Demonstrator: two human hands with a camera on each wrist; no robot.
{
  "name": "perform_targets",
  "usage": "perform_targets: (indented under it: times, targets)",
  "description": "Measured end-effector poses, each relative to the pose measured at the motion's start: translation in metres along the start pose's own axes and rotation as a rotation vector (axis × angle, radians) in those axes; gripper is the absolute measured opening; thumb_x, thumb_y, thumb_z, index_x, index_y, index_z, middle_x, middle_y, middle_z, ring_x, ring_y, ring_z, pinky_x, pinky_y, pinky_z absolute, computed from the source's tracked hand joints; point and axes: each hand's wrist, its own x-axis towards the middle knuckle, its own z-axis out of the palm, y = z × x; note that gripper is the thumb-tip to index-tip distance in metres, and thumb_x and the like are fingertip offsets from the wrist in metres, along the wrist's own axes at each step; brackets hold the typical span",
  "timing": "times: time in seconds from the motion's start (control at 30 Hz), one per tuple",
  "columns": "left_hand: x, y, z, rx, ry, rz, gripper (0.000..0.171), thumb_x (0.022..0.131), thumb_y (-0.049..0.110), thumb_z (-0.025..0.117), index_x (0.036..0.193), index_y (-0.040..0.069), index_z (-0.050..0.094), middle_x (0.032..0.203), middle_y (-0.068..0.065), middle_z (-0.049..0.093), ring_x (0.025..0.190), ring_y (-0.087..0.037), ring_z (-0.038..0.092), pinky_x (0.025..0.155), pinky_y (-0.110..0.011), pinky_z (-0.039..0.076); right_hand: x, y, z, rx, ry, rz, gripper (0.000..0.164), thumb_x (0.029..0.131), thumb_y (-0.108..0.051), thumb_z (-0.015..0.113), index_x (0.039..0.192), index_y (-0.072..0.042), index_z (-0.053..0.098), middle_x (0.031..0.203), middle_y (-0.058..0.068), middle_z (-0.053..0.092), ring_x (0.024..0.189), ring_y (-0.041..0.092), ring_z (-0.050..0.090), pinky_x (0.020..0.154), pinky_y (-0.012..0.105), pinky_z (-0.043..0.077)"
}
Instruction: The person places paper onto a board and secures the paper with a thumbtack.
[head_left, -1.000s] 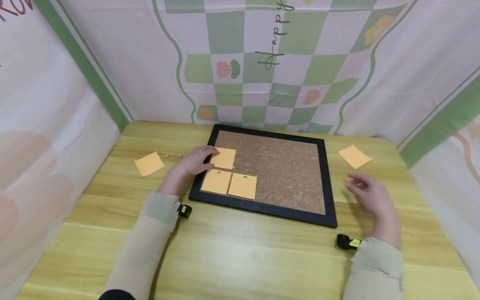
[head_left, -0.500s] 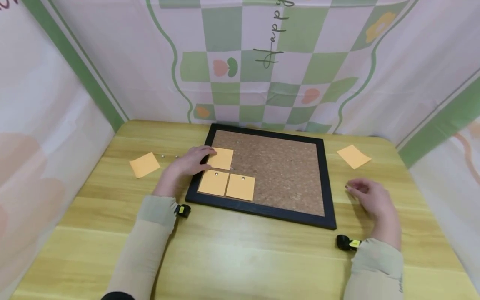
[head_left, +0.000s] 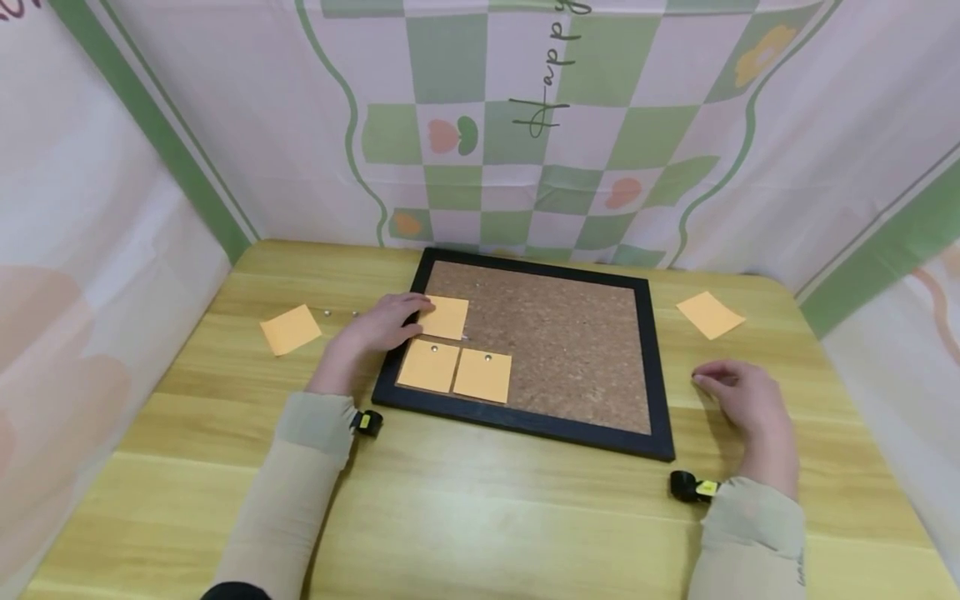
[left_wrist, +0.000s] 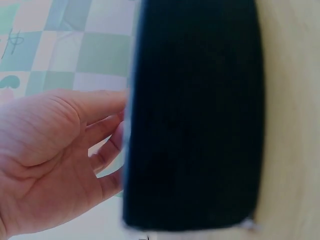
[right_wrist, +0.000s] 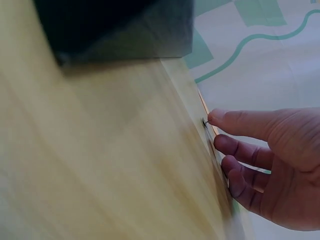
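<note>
My left hand (head_left: 384, 322) rests at the left side of the framed cork board (head_left: 570, 350), its fingertips and thumb on an orange paper note (head_left: 447, 317). Below that one, two more orange notes, a left note (head_left: 428, 367) and a right note (head_left: 482, 377), lie side by side, each with a round metal tack near its top edge. My right hand (head_left: 750, 396), off to the board's right just over the table, pinches a small thumbtack (right_wrist: 204, 121) between thumb and index finger. In the left wrist view the dark frame hides the fingertips of the left hand (left_wrist: 50, 150).
One loose orange note (head_left: 291, 330) lies on the table left of the board, with small tacks (head_left: 327, 313) beside it. Another loose note (head_left: 710, 315) lies to the right. A patterned cloth (head_left: 517, 133) hangs behind the wooden table (head_left: 465, 517).
My right hand's thumb and index finger have come together on the tack; they were further apart a second ago. The left hand stays on its note. The head view has shifted slightly.
</note>
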Motion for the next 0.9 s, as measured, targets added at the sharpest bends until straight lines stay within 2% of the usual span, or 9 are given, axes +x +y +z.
perform_targets:
  times: [0.13,0.43,0.73,0.9]
  targets:
    - [0.002,0.002,0.002,0.045,-0.006,-0.009,0.047,0.104,0.012,0.049,0.150,0.005,0.042,0.160,-0.019,0.034,0.148,-0.041,0.028,0.122,-0.054,0.026,0.002,-0.001,0.001,0.000,0.009,0.027,0.037,0.101,-0.033,0.058,0.117,-0.002,0.068,0.123,0.030,0.064,0.106,0.044,0.060,0.078,0.044,0.045]
    - [0.003,0.006,0.003,0.092,-0.012,-0.032,0.049,0.104,0.013,0.051,0.151,0.005,0.041,0.160,-0.018,0.033,0.148,-0.041,0.029,0.122,-0.052,0.027,0.003,-0.001,0.003,-0.005,0.015,0.039,0.036,0.101,-0.031,0.057,0.115,0.000,0.069,0.126,0.032,0.062,0.111,0.048,0.056,0.088,0.058,0.043]
    - [0.002,0.006,0.003,0.095,-0.009,-0.031,0.048,0.104,0.013,0.051,0.151,0.006,0.041,0.160,-0.018,0.033,0.149,-0.041,0.028,0.122,-0.052,0.027,-0.002,-0.007,-0.004,0.023,0.003,0.056,0.037,0.102,-0.033,0.056,0.117,-0.001,0.067,0.125,0.032,0.062,0.109,0.046,0.058,0.080,0.050,0.049]
    - [0.001,0.006,0.004,0.092,0.002,-0.018,0.048,0.104,0.012,0.051,0.151,0.005,0.042,0.160,-0.018,0.034,0.148,-0.040,0.029,0.122,-0.052,0.028,-0.007,-0.014,-0.009,0.050,-0.005,0.010,0.036,0.102,-0.034,0.055,0.116,-0.003,0.066,0.123,0.029,0.064,0.109,0.044,0.059,0.083,0.055,0.049]
